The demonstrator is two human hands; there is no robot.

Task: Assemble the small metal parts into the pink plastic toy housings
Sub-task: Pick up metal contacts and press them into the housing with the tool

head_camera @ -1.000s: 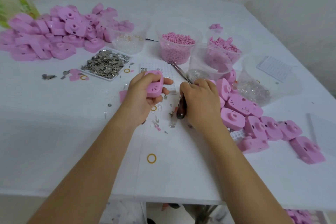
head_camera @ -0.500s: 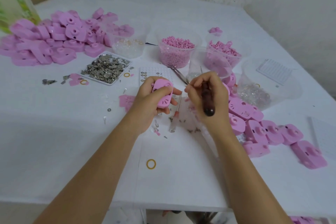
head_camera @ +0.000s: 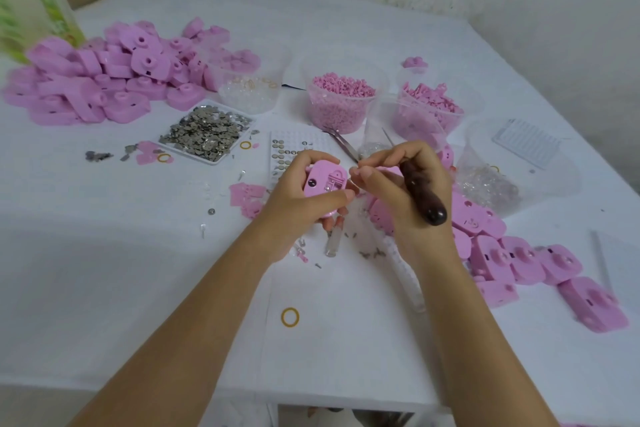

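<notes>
step: fitting metal part | left hand (head_camera: 294,201) grips pink housing (head_camera: 322,180), cavity up, above worktop (head_camera: 138,270) | right hand (head_camera: 391,191) curls round dark-handled tool (head_camera: 420,196), fingertips (head_camera: 365,177) pinched at housing's edge (part too small to see) | we should brace both hands together, seat part squarely, press gently

A: Which housing is in work?
B: A pink housing (head_camera: 323,185), gripped in the left hand (head_camera: 294,199), inner face tilted up, a dark round hole showing
A: And the metal parts?
B: Silvery metal parts (head_camera: 207,133) heaped in a flat white tray (head_camera: 162,146), beyond it to the left
</notes>
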